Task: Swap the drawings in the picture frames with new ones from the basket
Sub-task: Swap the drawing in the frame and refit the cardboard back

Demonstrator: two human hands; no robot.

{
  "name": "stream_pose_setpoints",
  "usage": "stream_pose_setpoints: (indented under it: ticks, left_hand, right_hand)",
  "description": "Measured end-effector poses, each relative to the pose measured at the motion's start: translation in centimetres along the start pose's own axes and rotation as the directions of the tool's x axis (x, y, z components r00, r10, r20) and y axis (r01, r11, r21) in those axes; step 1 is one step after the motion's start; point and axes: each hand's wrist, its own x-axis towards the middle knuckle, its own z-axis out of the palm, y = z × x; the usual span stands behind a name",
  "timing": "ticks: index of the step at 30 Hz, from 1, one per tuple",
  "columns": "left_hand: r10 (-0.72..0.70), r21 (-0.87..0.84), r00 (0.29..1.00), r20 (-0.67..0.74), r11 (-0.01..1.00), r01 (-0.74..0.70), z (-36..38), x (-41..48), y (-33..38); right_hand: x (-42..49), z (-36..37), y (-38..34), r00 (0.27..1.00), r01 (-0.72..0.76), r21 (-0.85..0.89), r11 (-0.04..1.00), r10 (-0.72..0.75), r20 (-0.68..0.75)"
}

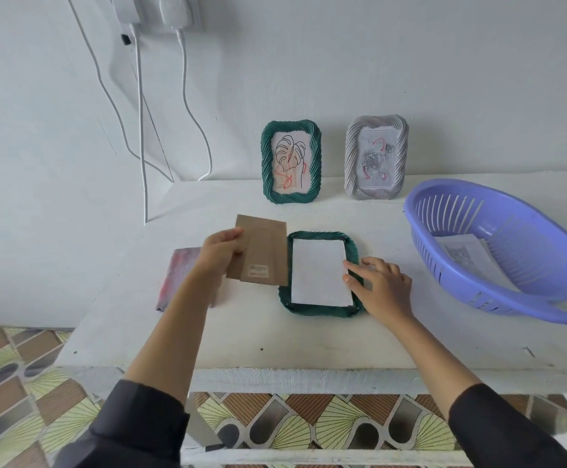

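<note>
A dark green picture frame (320, 310) lies face down on the white table, with a white sheet (319, 273) resting in its back. My right hand (381, 290) touches the sheet's right edge and the frame with relaxed fingers. My left hand (219, 253) grips the brown cardboard backing board (261, 255), held just left of the frame and above the table. A purple basket (498, 298) at the right holds a drawing (467, 256). Under my left forearm lies a reddish-grey drawing (179, 271).
Two frames stand upright against the wall: a green one (290, 197) with a leaf drawing and a grey one (351, 163) with a rose drawing. White cables (184, 89) hang down the wall at the left. The table's front edge (275, 369) is near me.
</note>
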Motion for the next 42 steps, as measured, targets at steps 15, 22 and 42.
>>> stream_pose_setpoints:
  ticks: [15,22,42]
  left_hand:
    - [0.07,0.692,0.997,-0.039,0.722,-0.023,0.2,-0.1,-1.7]
    - [0.125,0.818,0.989,-0.079,0.575,-0.007,1.2,-0.5,-2.1]
    - [0.244,0.806,0.964,0.105,0.547,-0.227,6.1,-2.7,-2.8]
  right_hand:
    - [0.0,0.1,0.0,1.0,-0.004,0.003,1.0,0.004,-0.002]
    - [-0.1,0.0,-0.1,1.0,-0.006,0.008,1.0,0.006,0.001]
    - [-0.1,-0.1,-0.1,1.0,0.009,-0.004,1.0,-0.009,-0.005]
